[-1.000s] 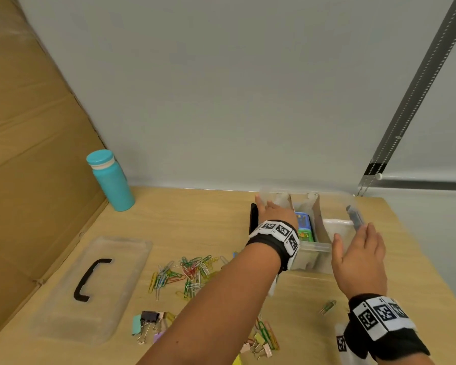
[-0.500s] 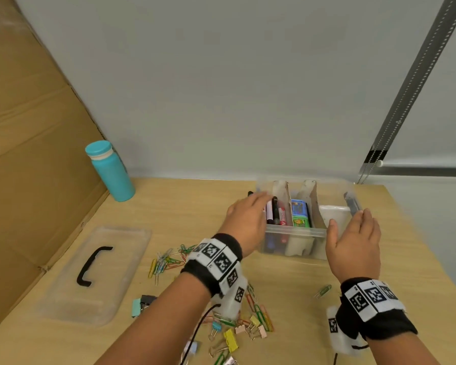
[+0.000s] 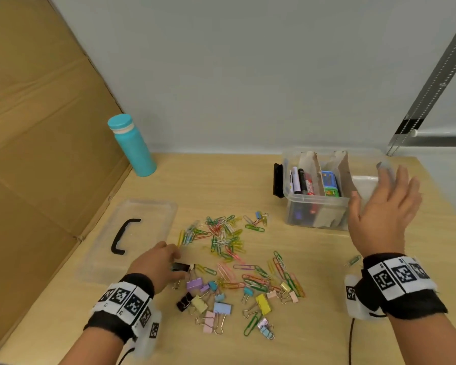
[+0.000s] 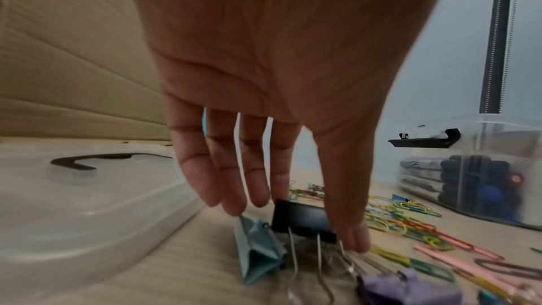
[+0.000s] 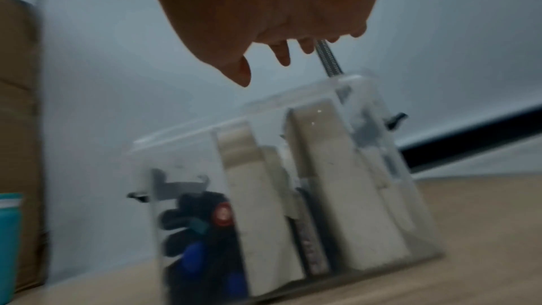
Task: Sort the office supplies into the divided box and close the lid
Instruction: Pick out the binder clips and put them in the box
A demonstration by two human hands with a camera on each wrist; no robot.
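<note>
The clear divided box (image 3: 317, 201) stands at the back right, with markers (image 3: 302, 181) in its left section and a blue-green item (image 3: 330, 184) in the middle one. Cardboard dividers split it, as the right wrist view shows (image 5: 255, 184). My right hand (image 3: 374, 192) hovers open at the box's right end, fingers straight. My left hand (image 3: 174, 264) reaches down among the binder clips (image 3: 216, 301). In the left wrist view, thumb (image 4: 355, 238) and index finger pinch a black binder clip (image 4: 302, 218) that lies on the table. Coloured paper clips (image 3: 223, 234) are scattered mid-table.
The clear lid (image 3: 145, 214) with a black handle (image 3: 121, 238) lies flat at the left, beside a cardboard wall (image 3: 37, 154). A teal bottle (image 3: 132, 148) stands at the back left. A teal binder clip (image 4: 258, 252) lies against the black one.
My left hand has left the box and swung down and left to the binder clips, where it pinches the black one. My right hand stays by the box's right end.
</note>
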